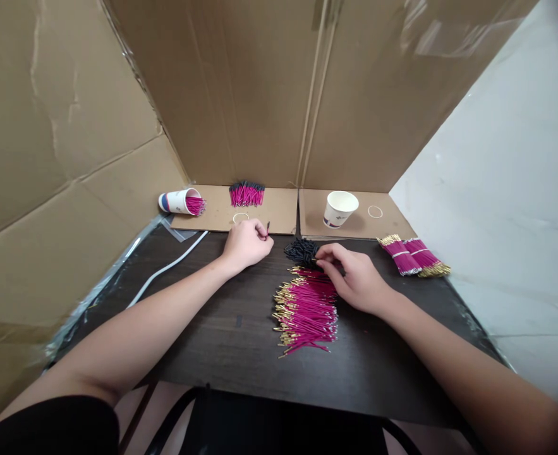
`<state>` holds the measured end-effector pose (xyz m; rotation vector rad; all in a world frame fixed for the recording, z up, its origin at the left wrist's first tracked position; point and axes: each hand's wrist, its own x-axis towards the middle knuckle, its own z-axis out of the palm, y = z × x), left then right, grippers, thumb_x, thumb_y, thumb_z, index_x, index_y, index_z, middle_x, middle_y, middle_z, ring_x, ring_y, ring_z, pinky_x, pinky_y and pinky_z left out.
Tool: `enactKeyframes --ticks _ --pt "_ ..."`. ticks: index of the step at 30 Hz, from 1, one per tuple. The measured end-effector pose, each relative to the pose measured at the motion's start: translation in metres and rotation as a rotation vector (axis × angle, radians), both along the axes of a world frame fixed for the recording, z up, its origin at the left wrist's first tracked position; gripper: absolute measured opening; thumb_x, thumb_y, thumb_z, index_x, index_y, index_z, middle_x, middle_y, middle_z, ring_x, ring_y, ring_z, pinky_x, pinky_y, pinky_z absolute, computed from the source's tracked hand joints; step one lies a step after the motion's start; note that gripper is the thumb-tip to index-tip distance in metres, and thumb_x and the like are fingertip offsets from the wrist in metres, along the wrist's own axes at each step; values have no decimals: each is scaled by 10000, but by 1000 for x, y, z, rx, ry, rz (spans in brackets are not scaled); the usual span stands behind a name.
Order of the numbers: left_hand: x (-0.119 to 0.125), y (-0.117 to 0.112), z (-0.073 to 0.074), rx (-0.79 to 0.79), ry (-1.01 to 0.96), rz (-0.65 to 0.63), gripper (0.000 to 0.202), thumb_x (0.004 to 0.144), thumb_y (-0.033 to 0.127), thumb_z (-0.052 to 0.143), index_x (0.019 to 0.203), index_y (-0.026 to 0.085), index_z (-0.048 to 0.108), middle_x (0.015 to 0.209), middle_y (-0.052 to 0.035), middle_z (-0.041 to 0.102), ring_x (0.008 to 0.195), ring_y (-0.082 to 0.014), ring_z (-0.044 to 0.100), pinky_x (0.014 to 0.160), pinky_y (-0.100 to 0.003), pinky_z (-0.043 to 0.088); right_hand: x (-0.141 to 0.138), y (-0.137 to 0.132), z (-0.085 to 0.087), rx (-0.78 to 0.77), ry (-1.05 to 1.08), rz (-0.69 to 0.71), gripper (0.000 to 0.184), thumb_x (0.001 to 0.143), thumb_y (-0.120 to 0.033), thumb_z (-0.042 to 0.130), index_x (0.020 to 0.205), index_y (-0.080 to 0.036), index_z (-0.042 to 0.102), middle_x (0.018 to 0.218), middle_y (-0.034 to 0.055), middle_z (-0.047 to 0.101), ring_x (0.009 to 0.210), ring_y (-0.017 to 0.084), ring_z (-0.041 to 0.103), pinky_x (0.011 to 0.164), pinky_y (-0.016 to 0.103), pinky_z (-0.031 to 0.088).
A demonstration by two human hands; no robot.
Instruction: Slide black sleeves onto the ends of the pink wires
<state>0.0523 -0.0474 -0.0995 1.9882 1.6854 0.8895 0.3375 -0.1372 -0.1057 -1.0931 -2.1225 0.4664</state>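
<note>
My left hand [249,243] is closed over the far middle of the table, pinching short magenta wires with a black tip [268,227] pointing up. My right hand [352,272] has thumb and forefinger pinched at the right edge of a heap of small black sleeves [301,251]. A small gold end shows at those fingertips; the rest of that wire is hidden by the hand. Just below lies a broad pile of magenta wires [307,309], gold ends to the left and silvery ends to the right.
Black-tipped magenta wires [247,194] lie on a cardboard strip [279,218] at the back. A tipped paper cup [177,201] holds more wires. An upright paper cup [340,210] and rubber bands [375,212] are nearby. Banded wire bundles [404,256] lie right; a white cable [165,265] runs left.
</note>
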Motion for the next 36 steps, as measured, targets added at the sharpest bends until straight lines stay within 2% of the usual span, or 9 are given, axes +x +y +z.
enactKeyframes --ticks 7,10,14,17,22,29,33,36 --pt "5 -6 2 55 36 40 176 836 285 837 773 213 690 707 -5 712 673 -201 671 706 -353 488 2 4 0 77 94 -70 118 1135 -241 564 1201 -217 658 977 73 765 803 208 718 736 343 590" --pt "9 -11 0 173 96 -75 142 896 292 832 817 205 751 780 -19 697 731 -197 645 709 -347 461 1 4 -3 61 109 -68 142 1129 -244 571 1229 -212 666 1000 85 790 817 214 748 746 352 618" --pt "13 -14 -10 260 166 -267 125 975 338 841 998 226 890 927 -61 725 915 -243 676 834 -377 526 -2 4 -9 7 144 -39 213 1119 -262 629 1318 -216 689 1050 83 852 884 232 823 802 368 666" --pt "14 -13 -16 280 189 -319 150 1001 337 834 1063 228 917 957 -76 729 932 -252 675 881 -399 553 -3 4 -10 4 153 -39 180 1113 -274 674 1269 -229 751 1075 72 880 933 246 859 850 382 686" --pt "13 -10 -17 277 188 -361 106 991 207 801 956 201 901 897 -72 727 865 -241 663 872 -405 562 -3 3 -4 64 111 -66 153 1111 -278 670 1121 -240 817 1039 68 880 881 253 849 812 391 682" --pt "12 -11 -14 234 120 -378 71 968 148 762 921 176 807 942 -75 716 869 -231 674 857 -399 560 -4 2 -4 26 105 -67 119 1123 -298 667 1087 -222 752 898 43 812 750 197 755 701 322 584" --pt "20 -24 -11 266 -63 -462 81 1040 179 689 985 173 749 1014 -81 733 912 -214 685 875 -371 558 -5 1 -2 22 113 -82 122 1115 -324 694 1049 -227 727 870 37 776 713 188 693 667 314 531" --pt "29 -38 -7 207 -213 -549 78 1068 207 665 1019 178 719 956 -50 748 812 -172 655 789 -319 531 -6 0 0 29 126 -92 107 1125 -300 657 1075 -226 717 884 42 762 727 193 679 678 322 522"
